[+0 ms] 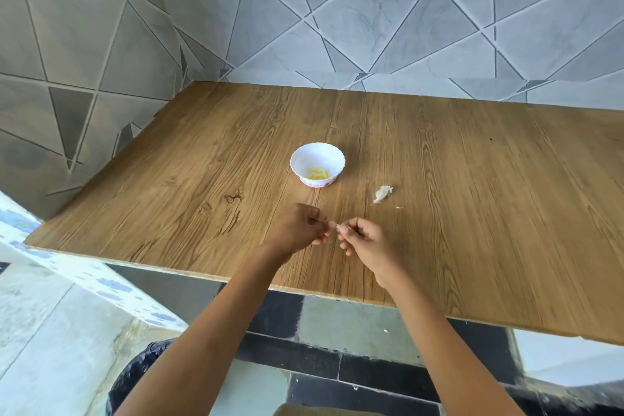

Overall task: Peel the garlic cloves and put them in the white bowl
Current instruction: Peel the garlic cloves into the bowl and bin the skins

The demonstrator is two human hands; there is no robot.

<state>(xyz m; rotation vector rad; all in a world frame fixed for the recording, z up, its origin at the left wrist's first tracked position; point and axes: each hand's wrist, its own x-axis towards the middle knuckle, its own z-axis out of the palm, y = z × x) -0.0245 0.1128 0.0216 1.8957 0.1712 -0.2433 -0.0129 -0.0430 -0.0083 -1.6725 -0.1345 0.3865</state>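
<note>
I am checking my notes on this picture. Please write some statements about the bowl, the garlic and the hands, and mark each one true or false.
1. The white bowl holds some yellowish peeled pieces. True.
2. Both hands grip the bowl. False: the left hand and the right hand pinch a garlic clove between their fingers, nearer the camera than the bowl.
3. A whitish garlic piece lies on the table, to the right of the bowl. True.
4. The bowl lies tipped on its side. False: it stands upright.
</note>
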